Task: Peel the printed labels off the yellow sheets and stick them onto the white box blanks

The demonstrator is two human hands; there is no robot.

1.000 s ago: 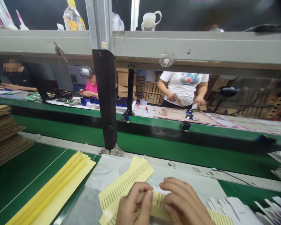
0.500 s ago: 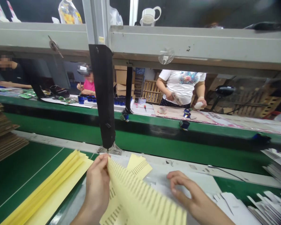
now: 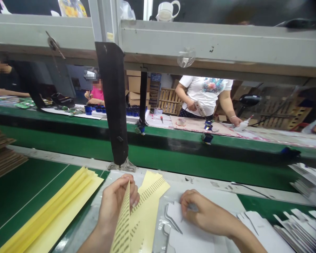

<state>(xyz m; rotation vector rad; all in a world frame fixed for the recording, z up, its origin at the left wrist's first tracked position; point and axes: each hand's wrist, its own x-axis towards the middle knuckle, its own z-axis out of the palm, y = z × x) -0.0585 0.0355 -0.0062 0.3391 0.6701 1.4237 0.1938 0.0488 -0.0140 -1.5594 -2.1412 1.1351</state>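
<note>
My left hand pinches the top edge of a yellow label sheet with rows of dark marks and holds it up on edge. More yellow label strips lie flat just right of it. My right hand rests with curled fingers on a flat white die-cut card lying on a clear plastic sheet; its fingertips press on the card.
A pile of yellow backing strips lies at the left on the green belt. Brown cardboard stack at far left. White die-cut cards fan out at right. A black post stands ahead. Other people work across the line.
My left hand has turned the yellow sheet from a spread slant to nearly edge-on. My right hand has moved down onto the white card, which has come into view.
</note>
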